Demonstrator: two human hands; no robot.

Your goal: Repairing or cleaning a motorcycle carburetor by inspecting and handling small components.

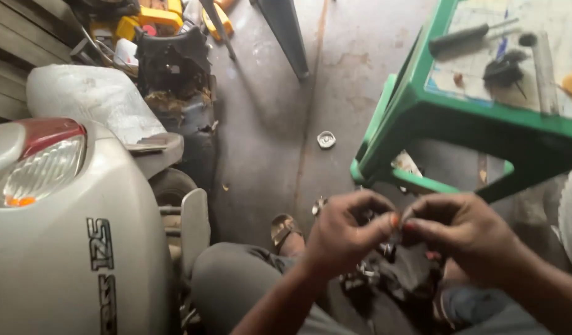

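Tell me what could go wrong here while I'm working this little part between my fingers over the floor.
The small part is pinched only at the fingertips of your left hand and right hand; if it slips, it could drop among the dark metal pieces in your lap or onto the concrete floor. It sits mostly hidden between your fingers, so a misfit might go unseen.

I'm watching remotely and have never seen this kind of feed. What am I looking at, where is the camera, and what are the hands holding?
There is one picture, from a camera on the person's head, looking down. The left hand and right hand meet fingertip to fingertip over the lap, pinching something too small to identify. Left stands the silver-grey scooter rear with red tail light. Right is a green plastic table carrying a black-handled screwdriver. A small round white cap lies on the grey concrete floor.
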